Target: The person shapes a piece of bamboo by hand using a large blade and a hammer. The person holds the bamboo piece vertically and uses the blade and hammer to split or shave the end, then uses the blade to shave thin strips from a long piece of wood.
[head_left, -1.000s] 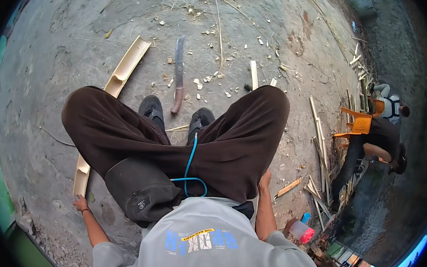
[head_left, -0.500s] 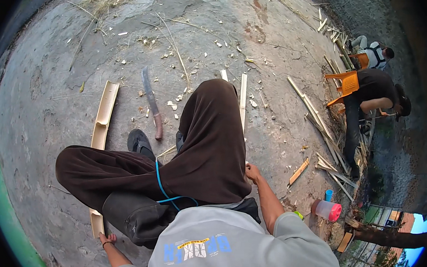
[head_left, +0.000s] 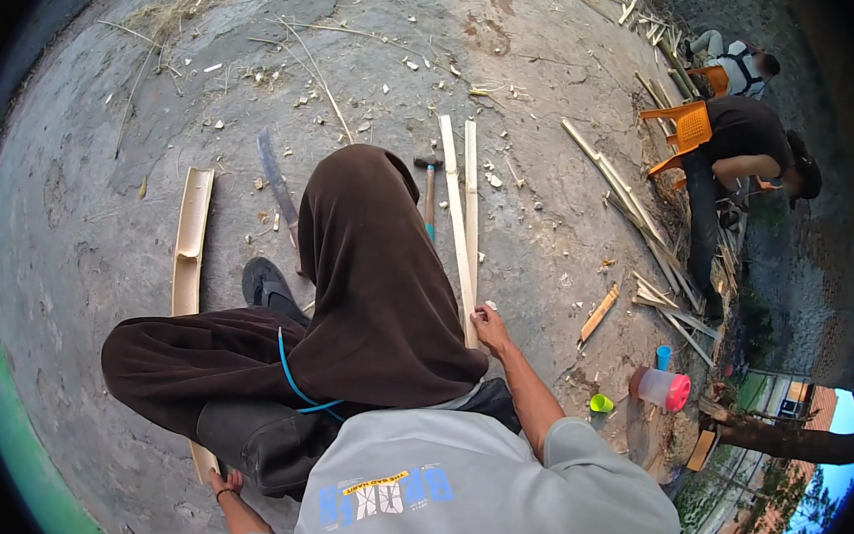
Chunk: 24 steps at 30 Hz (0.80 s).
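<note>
My left hand (head_left: 225, 482) is closed on the near end of a long split bamboo half (head_left: 191, 233), which lies hollow side up on the ground to my left and passes under my bent leg. At my right side, my right hand (head_left: 488, 329) grips the near end of a pale bamboo strip (head_left: 459, 209). A second strip (head_left: 472, 190) lies close along its right. A hammer (head_left: 429, 197) rests left of the strips, its handle partly hidden by my raised knee. The machete (head_left: 276, 175) lies farther left, its handle mostly behind that knee.
Bamboo strips (head_left: 631, 218) lie piled at the right, near a bent-over person (head_left: 748, 142) and an orange chair (head_left: 694, 125). Another person (head_left: 748, 69) sits beyond. A pink-lidded jug (head_left: 660, 389), a blue cup (head_left: 663, 357) and a green cup (head_left: 601, 403) stand at the near right.
My raised knee has shifted left, uncovering the hammer and more of the strips. My right hand has moved slightly forward and left. The left hand stays at the bamboo half's end.
</note>
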Available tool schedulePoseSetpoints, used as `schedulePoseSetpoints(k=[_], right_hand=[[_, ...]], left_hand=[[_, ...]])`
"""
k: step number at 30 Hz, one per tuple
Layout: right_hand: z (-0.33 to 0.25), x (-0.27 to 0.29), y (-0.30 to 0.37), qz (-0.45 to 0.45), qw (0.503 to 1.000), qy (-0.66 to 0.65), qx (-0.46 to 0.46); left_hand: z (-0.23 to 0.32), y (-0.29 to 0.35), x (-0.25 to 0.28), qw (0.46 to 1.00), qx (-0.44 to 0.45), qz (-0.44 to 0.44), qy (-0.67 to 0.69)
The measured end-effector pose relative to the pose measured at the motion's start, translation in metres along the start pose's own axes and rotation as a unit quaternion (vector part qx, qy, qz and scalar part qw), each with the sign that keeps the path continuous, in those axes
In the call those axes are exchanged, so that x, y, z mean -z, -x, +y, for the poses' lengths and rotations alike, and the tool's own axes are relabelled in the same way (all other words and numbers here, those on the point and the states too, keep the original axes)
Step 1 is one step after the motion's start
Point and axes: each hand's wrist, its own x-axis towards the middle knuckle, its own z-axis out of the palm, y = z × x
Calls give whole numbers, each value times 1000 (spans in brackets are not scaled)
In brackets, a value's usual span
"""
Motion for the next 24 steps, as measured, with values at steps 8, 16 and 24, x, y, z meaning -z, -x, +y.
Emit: schedulePoseSetpoints(k=[8, 16, 24], right_hand=[[-26, 11, -25, -81, 959, 268, 46], [-75, 5, -8, -75, 965, 126, 219], [-65, -1, 18, -85, 967, 172, 168]], left_hand=[[-1, -7, -15, 999, -17, -3, -48], [-5, -31, -18, 982, -59, 50, 173], [23, -49, -37, 946, 12, -8, 324]])
